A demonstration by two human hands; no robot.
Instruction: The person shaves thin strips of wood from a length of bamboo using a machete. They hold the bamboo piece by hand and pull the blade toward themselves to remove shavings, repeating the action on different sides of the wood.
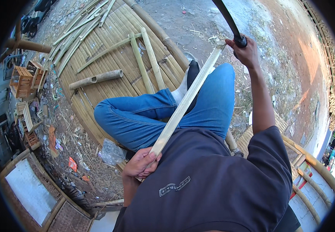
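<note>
A long, pale split bamboo strip (188,96) slants across my lap, from near my waist up to the far right. My left hand (141,161) is closed round its near end, against my shirt. At the far end my right hand (246,53) grips a long dark-bladed knife (229,19) near its black collar. Its blade points up and away, running out of view at the top. The thumb and forefinger of that hand are at the strip's tip; whether they pinch it is hard to tell.
I sit on a bamboo-slat platform (109,54). On it lie a hollow bamboo tube (96,79) with a hole, two short bamboo pieces (152,58) and a heap of thin strips (78,33). Wooden crates (20,82) stand at the left; a clear plastic bag (114,151) lies by my knee.
</note>
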